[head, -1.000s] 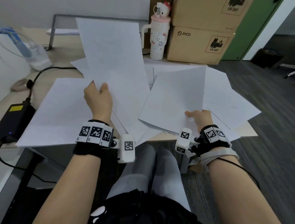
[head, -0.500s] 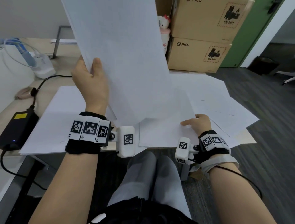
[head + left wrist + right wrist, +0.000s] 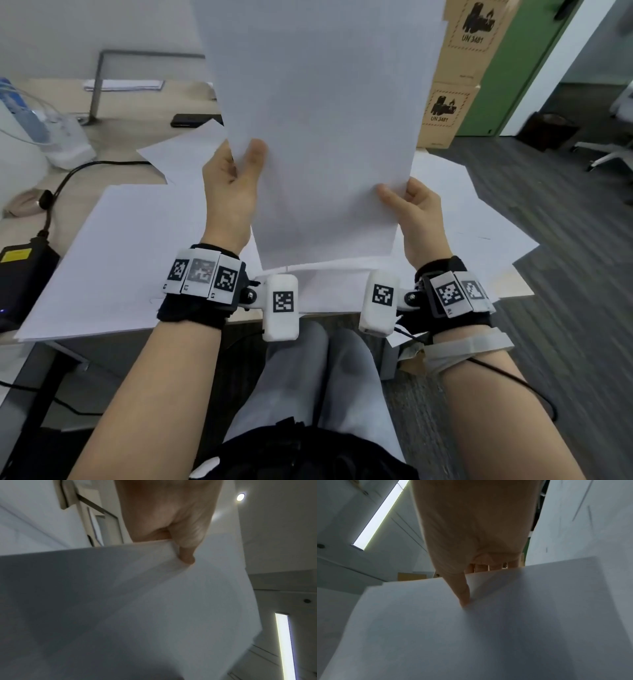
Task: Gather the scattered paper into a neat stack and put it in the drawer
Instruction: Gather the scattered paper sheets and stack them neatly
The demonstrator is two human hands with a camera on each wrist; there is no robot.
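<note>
Now both hands, left hand (image 3: 230, 192) and right hand (image 3: 416, 219), pinch the raised white paper sheets (image 3: 318, 120), hiding brown cardboard boxes (image 3: 448, 102); right hand newly joined from desk sheets (image 3: 113, 246).

White paper (image 3: 318, 120) with no print, a pale wood worktop (image 3: 137, 137), brown boxes (image 3: 448, 102) stamped black, a green wall (image 3: 496, 85), black-and-white checked wristbands (image 3: 202, 274).

The right hand (image 3: 471, 524) reaches away from the camera and pinches the white sheets of paper (image 3: 471, 635) at their upper edge, thumb (image 3: 462, 593) pressed on the near face, fingers (image 3: 481, 568) curled behind. Above left, a long ceiling light strip (image 3: 376, 516) glows.
</note>
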